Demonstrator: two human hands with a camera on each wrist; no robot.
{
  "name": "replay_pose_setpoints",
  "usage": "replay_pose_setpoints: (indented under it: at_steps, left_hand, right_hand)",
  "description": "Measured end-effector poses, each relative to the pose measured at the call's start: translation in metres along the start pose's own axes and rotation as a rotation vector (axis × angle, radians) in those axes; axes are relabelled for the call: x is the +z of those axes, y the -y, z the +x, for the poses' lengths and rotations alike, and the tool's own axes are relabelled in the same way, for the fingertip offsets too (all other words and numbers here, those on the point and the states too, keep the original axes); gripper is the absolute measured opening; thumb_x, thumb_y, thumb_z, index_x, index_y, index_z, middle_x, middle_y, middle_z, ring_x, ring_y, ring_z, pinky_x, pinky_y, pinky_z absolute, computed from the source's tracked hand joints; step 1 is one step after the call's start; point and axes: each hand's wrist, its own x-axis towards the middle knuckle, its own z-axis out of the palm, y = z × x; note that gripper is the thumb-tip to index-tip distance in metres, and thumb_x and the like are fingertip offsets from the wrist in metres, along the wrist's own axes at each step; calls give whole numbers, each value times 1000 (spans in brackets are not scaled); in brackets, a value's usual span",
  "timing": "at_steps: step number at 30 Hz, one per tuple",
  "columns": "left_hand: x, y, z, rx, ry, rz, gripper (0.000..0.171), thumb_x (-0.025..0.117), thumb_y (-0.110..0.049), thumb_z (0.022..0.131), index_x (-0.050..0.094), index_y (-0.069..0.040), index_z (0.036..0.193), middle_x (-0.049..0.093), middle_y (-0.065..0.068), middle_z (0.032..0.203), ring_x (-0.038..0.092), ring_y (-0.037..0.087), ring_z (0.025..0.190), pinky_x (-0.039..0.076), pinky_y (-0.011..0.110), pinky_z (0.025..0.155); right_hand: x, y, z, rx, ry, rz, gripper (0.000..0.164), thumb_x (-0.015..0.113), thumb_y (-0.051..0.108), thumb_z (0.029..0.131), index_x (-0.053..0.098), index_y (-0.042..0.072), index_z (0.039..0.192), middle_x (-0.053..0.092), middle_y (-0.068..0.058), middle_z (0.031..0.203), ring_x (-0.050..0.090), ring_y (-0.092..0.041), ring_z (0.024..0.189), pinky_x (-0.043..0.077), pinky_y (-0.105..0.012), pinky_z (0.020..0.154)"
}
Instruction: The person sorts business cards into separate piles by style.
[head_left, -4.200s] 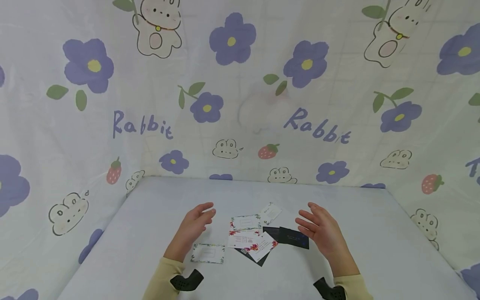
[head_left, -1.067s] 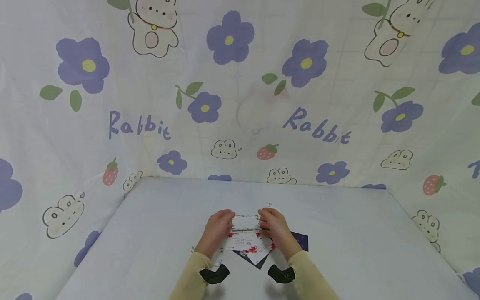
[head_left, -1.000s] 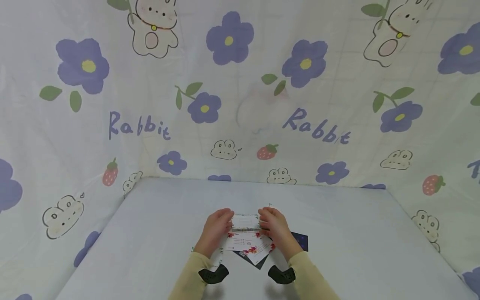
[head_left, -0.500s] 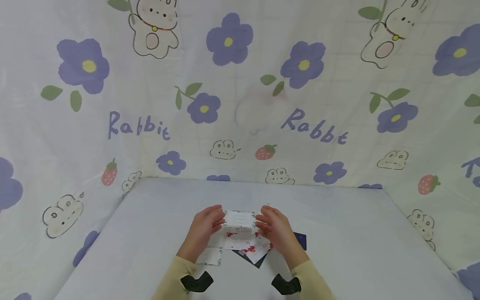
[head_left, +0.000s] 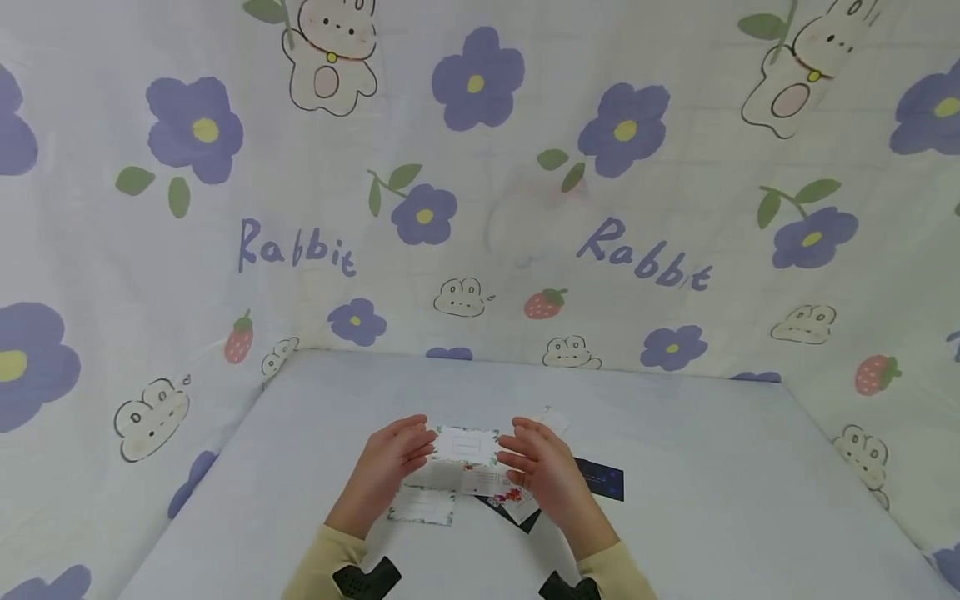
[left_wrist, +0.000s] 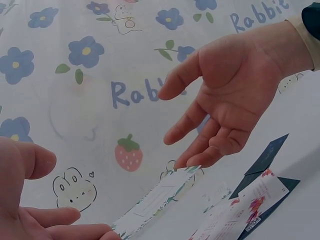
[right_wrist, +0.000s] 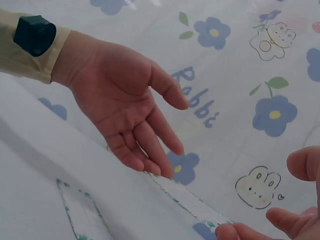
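Fingers of both hands are extended and slightly bent, with gaps seen between them. Thumbs are held up, well apart from the lower fingers. By the left hand (head_left: 384, 473) and right hand (head_left: 550, 483), palms turned to each other, one leaf-bordered card (head_left: 465, 446) is supported between the lower fingertips, one short end touched per side. No curl or pinch around it is seen. In both wrist views it is raised above the table (head_left: 712, 500) and tilted.

Held card: thin, flat, rectangular, white, edged with green leaf print; a fine box is printed mid-face, text too small to read.

Nearer the left forearm, a second leaf-edged card (head_left: 422, 506) is laid flat. Below the right hand, white cards with red flowers (head_left: 517, 502) are overlapped on dark stock, partly covered by the hand. A dark blue card (head_left: 602, 480) is seen just beside the right wrist, smooth, with small print. Behind the right fingers, a pale card (head_left: 555, 419) is partly hidden.

Wrists are covered by cream sleeves (head_left: 321, 560) with black angular wrist units (head_left: 367, 578). Table surface is smooth and whitish. It is backed by a lightly creased white sheet (head_left: 517, 225), printed with purple flowers, rabbits and strawberries.
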Motion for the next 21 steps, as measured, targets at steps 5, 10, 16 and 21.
replay_pose_setpoints:
  at_steps: [5, 10, 16, 21]
  left_hand:
    - [-2, -3, -2, -22, -17, 15, 47, 50, -18, 106, 47, 4, 148, 62, 22, 136, 66, 17, 108, 54, 26, 92]
    - [-3, -2, -4, -22, -18, 23, 48, 50, -20, 107, 47, 5, 147, 63, 22, 135, 66, 17, 106, 55, 28, 93]
    - [-4, -2, -4, -12, 2, 27, 47, 49, -20, 107, 47, 3, 148, 59, 26, 141, 66, 21, 112, 55, 28, 94]
    - [-6, -1, -3, 0, 1, 47, 47, 49, -20, 107, 48, 4, 147, 61, 27, 139, 67, 20, 110, 56, 25, 91]
  right_hand:
    - [2, -2, 1, 7, 13, 14, 52, 46, 29, 106, 38, 3, 150, 59, -20, 135, 65, -15, 99, 50, -26, 82]
    - [2, -3, -1, 15, 15, 11, 51, 45, 29, 107, 38, 3, 150, 59, -20, 134, 65, -15, 99, 50, -26, 82]
    - [3, 0, -2, 2, 16, 10, 51, 45, 28, 107, 37, 2, 150, 60, -19, 134, 65, -14, 99, 51, -26, 82]
    - [3, -1, -1, 11, 30, 20, 53, 45, 28, 107, 34, 0, 151, 62, -16, 129, 65, -14, 98, 51, -26, 82]
